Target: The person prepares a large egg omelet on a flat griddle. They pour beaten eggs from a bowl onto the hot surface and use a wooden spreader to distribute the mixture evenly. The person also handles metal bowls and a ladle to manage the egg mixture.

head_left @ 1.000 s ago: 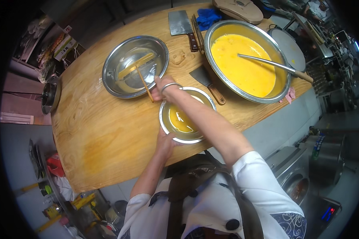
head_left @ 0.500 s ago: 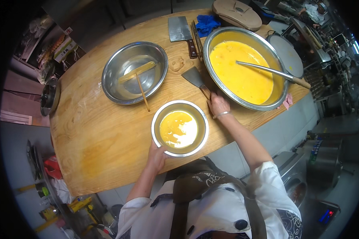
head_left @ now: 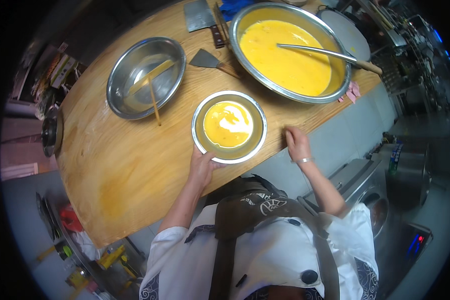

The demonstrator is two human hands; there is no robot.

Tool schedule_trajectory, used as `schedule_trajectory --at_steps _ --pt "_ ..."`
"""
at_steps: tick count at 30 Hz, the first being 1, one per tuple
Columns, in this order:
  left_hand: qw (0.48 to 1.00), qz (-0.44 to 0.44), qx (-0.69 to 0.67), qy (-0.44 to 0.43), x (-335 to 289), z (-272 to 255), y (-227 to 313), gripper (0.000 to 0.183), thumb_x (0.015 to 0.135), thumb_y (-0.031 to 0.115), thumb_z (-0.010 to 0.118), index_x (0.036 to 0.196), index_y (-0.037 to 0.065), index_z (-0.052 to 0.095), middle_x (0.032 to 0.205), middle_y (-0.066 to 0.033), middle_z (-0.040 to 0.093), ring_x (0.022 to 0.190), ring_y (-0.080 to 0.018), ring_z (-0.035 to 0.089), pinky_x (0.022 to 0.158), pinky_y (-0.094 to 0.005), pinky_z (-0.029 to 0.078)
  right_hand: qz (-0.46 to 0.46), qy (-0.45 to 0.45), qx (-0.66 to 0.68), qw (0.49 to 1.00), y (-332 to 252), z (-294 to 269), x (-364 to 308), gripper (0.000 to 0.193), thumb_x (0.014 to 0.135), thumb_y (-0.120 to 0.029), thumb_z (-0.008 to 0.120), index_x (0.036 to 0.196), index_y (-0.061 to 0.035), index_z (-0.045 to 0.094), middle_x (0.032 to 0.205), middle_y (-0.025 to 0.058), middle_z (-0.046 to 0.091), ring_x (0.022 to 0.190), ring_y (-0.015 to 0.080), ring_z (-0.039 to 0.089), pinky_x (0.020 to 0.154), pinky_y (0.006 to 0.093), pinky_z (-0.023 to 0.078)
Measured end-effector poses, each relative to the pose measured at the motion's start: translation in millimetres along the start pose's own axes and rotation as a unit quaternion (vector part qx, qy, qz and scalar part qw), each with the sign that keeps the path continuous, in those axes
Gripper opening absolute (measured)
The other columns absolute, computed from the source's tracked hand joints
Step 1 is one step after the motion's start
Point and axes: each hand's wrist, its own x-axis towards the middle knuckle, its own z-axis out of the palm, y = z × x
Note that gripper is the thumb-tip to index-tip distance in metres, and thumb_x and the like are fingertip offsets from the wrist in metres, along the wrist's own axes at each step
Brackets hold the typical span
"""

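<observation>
My left hand [head_left: 203,167] grips the near left rim of a small steel bowl [head_left: 199,120], thumb over the edge and fingers beneath. Yellow liquid like beaten egg [head_left: 220,129] lies in it, with bright glare on its surface. Whether the bowl rests on the wood or is slightly lifted, I cannot tell. My right hand [head_left: 298,145] is by the table's front edge, to the right of the bowl, fingers curled and nothing visible in them. A scraper [head_left: 207,60] with a wooden handle lies beyond the bowl, apart from both hands.
At the back right a large steel basin [head_left: 265,90] holds more yellow liquid and a long-handled ladle [head_left: 330,52]. Another basin [head_left: 115,92], with a wooden T-shaped spreader [head_left: 152,80] across it, sits left on the wooden table [head_left: 115,165]. Behind lies a cleaver [head_left: 199,16].
My right hand has let go of the scraper's handle and drawn back to the right, toward the table edge. My left hand still holds the small bowl. The whole view has shifted.
</observation>
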Motion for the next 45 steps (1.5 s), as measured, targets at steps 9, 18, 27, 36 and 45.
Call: schedule_trajectory --at_steps 9,18,27,36,45 --pt "0.999 -0.006 0.021 -0.047 24.4 37.7 -17.6 0.051 0.078 -0.004 0.038 0.125 0.011 0.023 0.110 -0.0149 0.048 0.085 -0.0263 0.059 0.057 -0.0334 0.055 0.367 0.062 0.246 0.895 25.7 -25.8 -147.0 0.016 0.085 -0.007 0.047 0.096 0.0005 0.056 0.084 0.0075 0.062 0.070 0.0135 0.061 0.053 0.0222 0.047" --pt "0.999 -0.028 0.017 -0.043 18.1 35.2 -8.3 0.049 0.077 -0.002 0.039 0.124 0.012 0.029 0.109 -0.0141 0.049 0.085 -0.0275 0.059 0.057 -0.0353 0.055 0.468 0.214 0.351 0.782 64.4 -83.7 -99.1 0.025 0.087 -0.011 0.044 0.107 0.0029 0.045 0.091 0.0134 0.059 0.072 0.0185 0.061 0.051 0.0247 0.049" --pt "0.999 0.036 -0.021 -0.001 -38.7 16.9 9.4 0.050 0.075 -0.003 0.042 0.122 0.010 0.030 0.106 -0.0153 0.052 0.081 -0.0281 0.061 0.055 -0.0351 0.056 0.266 0.234 0.503 0.788 139.4 -209.9 83.4 0.057 0.083 -0.037 0.052 0.124 -0.0052 0.029 0.117 0.0186 0.045 0.097 0.0317 0.053 0.073 0.0396 0.049" --pt "0.981 0.138 -0.117 0.074 -93.2 62.4 18.7 0.046 0.075 -0.002 0.042 0.119 0.009 0.034 0.101 -0.0167 0.054 0.074 -0.0276 0.062 0.053 -0.0350 0.057 0.210 0.177 0.638 0.719 166.8 -259.2 220.6 0.049 0.083 -0.039 0.051 0.113 -0.0010 0.045 0.124 0.0117 0.040 0.119 0.0308 0.033 0.088 0.0449 0.042" --pt "0.965 0.206 -0.132 0.100 -92.6 105.2 43.4 0.049 0.077 -0.003 0.040 0.124 0.007 0.029 0.104 -0.0175 0.052 0.075 -0.0264 0.061 0.052 -0.0325 0.056 0.312 -0.360 0.548 0.687 72.6 -270.3 108.6 0.039 0.083 -0.013 0.049 0.117 0.0031 0.040 0.101 0.0218 0.056 0.083 0.0273 0.061 0.050 0.0284 0.054"
